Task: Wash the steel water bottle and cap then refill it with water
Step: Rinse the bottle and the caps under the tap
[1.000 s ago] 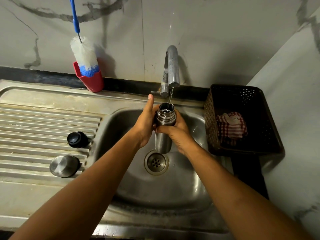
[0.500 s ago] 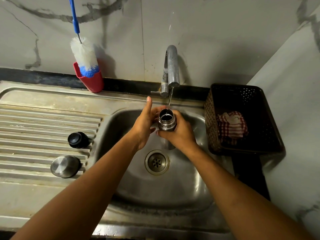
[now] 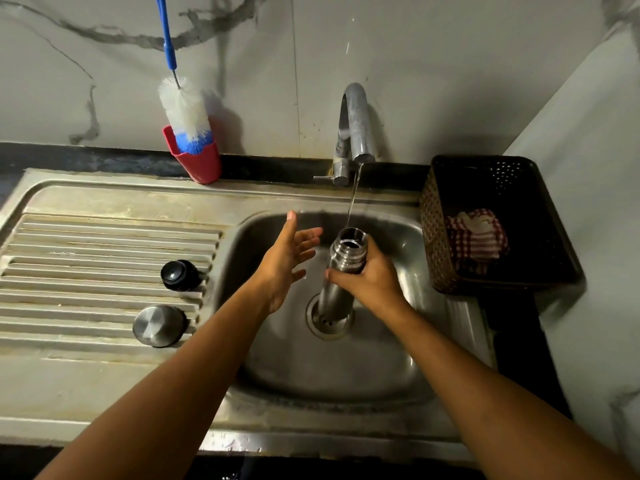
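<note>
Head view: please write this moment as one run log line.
right hand: holds steel bottle | tap: water running into it | left hand: open, free | caps: on drainboard

Dim, warm light, perhaps from overhead; soft shadows, wide-angle bending at edges.

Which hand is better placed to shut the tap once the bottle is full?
Probably the left hand: open and empty, nearer the tap lever. The right hand grips the bottle under the stream.
</note>
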The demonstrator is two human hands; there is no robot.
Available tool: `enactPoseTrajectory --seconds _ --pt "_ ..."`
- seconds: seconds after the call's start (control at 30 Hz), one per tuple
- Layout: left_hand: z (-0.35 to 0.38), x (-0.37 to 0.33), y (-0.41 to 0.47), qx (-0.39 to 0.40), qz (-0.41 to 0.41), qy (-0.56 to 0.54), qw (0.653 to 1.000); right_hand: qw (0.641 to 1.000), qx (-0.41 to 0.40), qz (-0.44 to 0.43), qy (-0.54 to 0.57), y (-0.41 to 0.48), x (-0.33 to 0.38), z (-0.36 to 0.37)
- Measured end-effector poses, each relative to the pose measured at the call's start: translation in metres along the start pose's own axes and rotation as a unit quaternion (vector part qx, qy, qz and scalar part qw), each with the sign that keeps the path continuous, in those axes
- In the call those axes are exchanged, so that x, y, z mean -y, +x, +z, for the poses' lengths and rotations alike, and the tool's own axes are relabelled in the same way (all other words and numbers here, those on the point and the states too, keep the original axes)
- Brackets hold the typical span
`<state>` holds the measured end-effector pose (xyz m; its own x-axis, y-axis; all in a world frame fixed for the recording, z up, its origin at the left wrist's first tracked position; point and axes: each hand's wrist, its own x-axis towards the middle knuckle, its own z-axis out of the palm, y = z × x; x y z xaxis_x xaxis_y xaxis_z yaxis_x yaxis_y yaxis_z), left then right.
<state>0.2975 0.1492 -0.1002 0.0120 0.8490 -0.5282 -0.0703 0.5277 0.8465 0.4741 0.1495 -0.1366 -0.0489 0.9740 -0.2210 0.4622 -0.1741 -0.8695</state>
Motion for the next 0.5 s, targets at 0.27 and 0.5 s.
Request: enactPoseTrajectory --seconds 0.27,0.5 --pt "-0.018 -0.005 -0.002 0.034 -0.012 0.019 0.999 0.998 -0.061 0.027 0.021 -0.01 0.01 0.011" --pt "-0.031 -0.002 0.0 0.059 -0.021 0.037 0.997 0.992 -0.093 0.06 0.061 -0.018 0.013 0.024"
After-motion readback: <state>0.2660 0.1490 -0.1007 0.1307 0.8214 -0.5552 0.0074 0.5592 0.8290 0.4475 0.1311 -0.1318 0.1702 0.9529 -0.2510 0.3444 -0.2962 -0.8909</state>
